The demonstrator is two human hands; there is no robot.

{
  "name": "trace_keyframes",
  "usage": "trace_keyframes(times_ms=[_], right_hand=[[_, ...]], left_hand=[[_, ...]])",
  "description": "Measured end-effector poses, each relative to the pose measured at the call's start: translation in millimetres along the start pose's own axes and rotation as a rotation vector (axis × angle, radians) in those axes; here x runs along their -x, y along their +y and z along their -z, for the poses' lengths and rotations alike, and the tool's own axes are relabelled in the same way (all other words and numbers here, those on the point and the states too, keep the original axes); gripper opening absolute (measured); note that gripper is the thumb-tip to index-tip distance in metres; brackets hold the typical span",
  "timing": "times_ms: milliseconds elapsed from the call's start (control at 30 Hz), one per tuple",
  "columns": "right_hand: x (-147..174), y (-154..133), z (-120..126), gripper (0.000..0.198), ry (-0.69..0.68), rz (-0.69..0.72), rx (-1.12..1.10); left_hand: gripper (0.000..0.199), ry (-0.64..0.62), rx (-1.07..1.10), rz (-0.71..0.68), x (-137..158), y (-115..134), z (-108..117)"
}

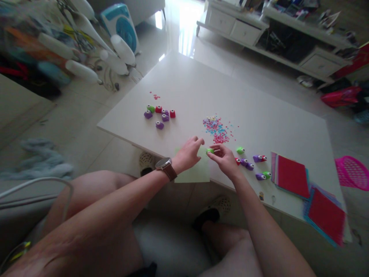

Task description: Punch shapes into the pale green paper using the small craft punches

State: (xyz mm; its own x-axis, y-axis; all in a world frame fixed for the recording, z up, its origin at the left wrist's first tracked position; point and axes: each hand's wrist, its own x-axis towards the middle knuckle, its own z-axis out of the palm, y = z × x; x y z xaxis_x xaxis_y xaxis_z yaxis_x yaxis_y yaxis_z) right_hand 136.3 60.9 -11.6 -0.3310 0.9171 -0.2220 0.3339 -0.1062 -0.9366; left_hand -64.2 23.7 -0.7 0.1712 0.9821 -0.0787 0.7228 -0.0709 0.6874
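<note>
My right hand (225, 157) pinches a small green craft paper punch (210, 151) between thumb and fingers, just above a pale green paper sheet (192, 173). Facing it is my left hand (188, 153), a watch on its wrist, with thumb and fingers apart and nothing between them. The sheet lies at the table's near edge, partly under my left hand. Beyond my hands is a scatter of small punched paper pieces (216, 129) in pink, blue and pale colours. Several more punches, purple (244, 162), red (237, 161) and green (240, 150), stand right of my right hand.
Another group of punches (165, 117) stands at the table's left, with a few red paper bits (155, 96) behind it. Two stacks of coloured paper (292, 175), red on top, lie at the right. A pink mesh basket (353, 173) is past the table's right edge.
</note>
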Motion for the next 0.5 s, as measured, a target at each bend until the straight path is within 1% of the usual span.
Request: trace_keyframes(times_ms=[67, 133, 233, 367, 500], right_hand=[[-2.2, 0.6, 5.4, 0.043, 0.02, -0.032, 0.012], [-4.0, 1.7, 9.4, 0.043, 0.012, -0.062, 0.003], [-5.3, 3.8, 12.6, 0.043, 0.008, -0.084, 0.007], [-4.7, 6.6, 15.3, 0.041, 0.025, -0.088, 0.098], [-3.6, 8.4, 18.7, 0.037, -0.012, -0.107, 0.156]], left_hand=[[0.054, -0.022, -0.175, 0.071, 1.2, -2.2, 1.9], [0.056, -0.087, -0.262, 0.134, 1.9, -3.7, 3.5], [0.058, -0.168, -0.291, 0.184, 1.3, -5.3, 4.5], [0.062, -0.204, -0.312, 0.222, -2.0, -8.7, 3.2], [0.053, -0.215, -0.303, 0.204, -3.8, -12.2, 0.6]])
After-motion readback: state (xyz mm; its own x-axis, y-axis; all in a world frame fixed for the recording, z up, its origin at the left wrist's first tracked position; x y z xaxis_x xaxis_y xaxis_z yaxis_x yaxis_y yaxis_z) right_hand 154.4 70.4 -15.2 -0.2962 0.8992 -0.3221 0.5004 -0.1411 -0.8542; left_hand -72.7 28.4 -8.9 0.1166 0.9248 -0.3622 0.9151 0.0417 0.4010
